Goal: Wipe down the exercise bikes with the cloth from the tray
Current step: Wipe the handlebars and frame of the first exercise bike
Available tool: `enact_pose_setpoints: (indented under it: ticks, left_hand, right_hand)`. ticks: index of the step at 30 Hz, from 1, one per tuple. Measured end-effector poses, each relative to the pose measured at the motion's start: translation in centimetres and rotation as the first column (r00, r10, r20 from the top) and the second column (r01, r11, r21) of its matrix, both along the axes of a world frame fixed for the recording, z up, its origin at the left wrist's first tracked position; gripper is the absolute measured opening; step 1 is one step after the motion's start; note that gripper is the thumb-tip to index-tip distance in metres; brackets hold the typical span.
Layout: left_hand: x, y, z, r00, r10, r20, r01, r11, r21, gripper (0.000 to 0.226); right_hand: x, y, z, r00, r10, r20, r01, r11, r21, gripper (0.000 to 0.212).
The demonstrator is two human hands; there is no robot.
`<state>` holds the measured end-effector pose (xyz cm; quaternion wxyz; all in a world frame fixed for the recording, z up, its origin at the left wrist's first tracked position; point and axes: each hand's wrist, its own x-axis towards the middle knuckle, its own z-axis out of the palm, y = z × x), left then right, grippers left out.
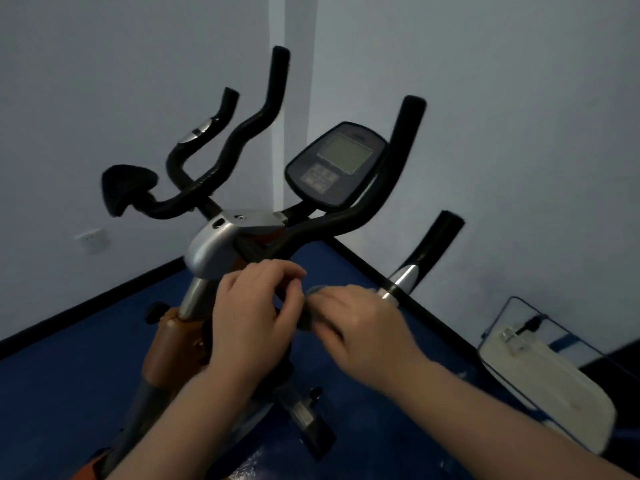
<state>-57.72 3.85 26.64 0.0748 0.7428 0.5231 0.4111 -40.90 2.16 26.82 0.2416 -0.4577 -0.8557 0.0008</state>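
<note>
Two hands, left hand (256, 306) and right hand (360, 323), grip one cloth (313, 292).

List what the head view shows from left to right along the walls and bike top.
wall socket → black saddle → silver stem cover → console display → clear tray

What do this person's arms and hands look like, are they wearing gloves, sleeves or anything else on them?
No gloves: the left hand and the right hand are both bare. The forearms are bare too, with no sleeve edge in view. No watch, ring or wristband shows, though the picture is a little blurred.
</note>
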Motion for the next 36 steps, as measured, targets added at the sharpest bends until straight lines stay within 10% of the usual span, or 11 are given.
enact_pose_setpoints:
  ticks: [4, 7, 11, 15, 20, 23, 26, 30, 36]
  left_hand:
    - [1.1, 0.8, 0.7, 0.985, -0.157, -0.073, 0.153, 0.986, -0.063, 0.023]
    - [1.0, 0.9, 0.6, 0.988, -0.104, -0.114, 0.093, 0.991, -0.093, 0.03]
    - [1.0, 0.9, 0.6, 0.977, -0.13, -0.171, 0.111, 0.987, -0.113, 0.034]
    - [1.1, 0.7, 0.7, 0.974, -0.148, -0.174, 0.126, 0.983, -0.131, 0.037]
    - [1.1, 0.7, 0.7, 0.975, -0.154, -0.162, 0.138, 0.984, -0.108, 0.037]
    - [1.2, 0.8, 0.8, 0.977, -0.147, -0.154, 0.132, 0.986, -0.103, 0.035]
    - [1.3, 0.8, 0.9, 0.976, -0.147, -0.159, 0.132, 0.986, -0.101, 0.036]
    - [1.3, 0.7, 0.7, 0.98, -0.127, -0.155, 0.115, 0.99, -0.086, 0.035]
    - [1.3, 1.1, 0.4, 0.988, -0.092, -0.126, 0.085, 0.994, -0.064, 0.031]
  right_hand:
    - [4.2, -0.2, -1.2, 0.99, 0.129, 0.049, -0.138, 0.954, 0.266, 0.017]
    - [8.7, 2.0, 0.2, 0.991, -0.061, -0.121, 0.11, 0.886, 0.451, 0.017]
    - [5.4, 1.1, -2.4, 0.926, -0.18, -0.333, 0.304, 0.877, 0.372, 0.015]
    - [6.0, 1.7, -2.2, 0.996, 0.028, -0.089, 0.014, 0.9, 0.436, 0.027]
    - [11.7, 6.0, 3.4, 0.984, -0.151, 0.092, 0.07, 0.812, 0.579, 0.024]
    - [12.0, 7.2, 4.4, 0.959, -0.252, -0.127, 0.282, 0.861, 0.423, 0.027]
    - [9.8, 7.2, 3.4, 0.786, -0.35, -0.509, 0.522, 0.818, 0.243, 0.031]
    - [6.0, 6.6, 2.4, 0.324, -0.326, -0.888, 0.73, 0.684, 0.015, 0.035]
    - [4.6, 1.1, -2.3, 0.789, -0.276, -0.549, 0.502, 0.805, 0.317, 0.022]
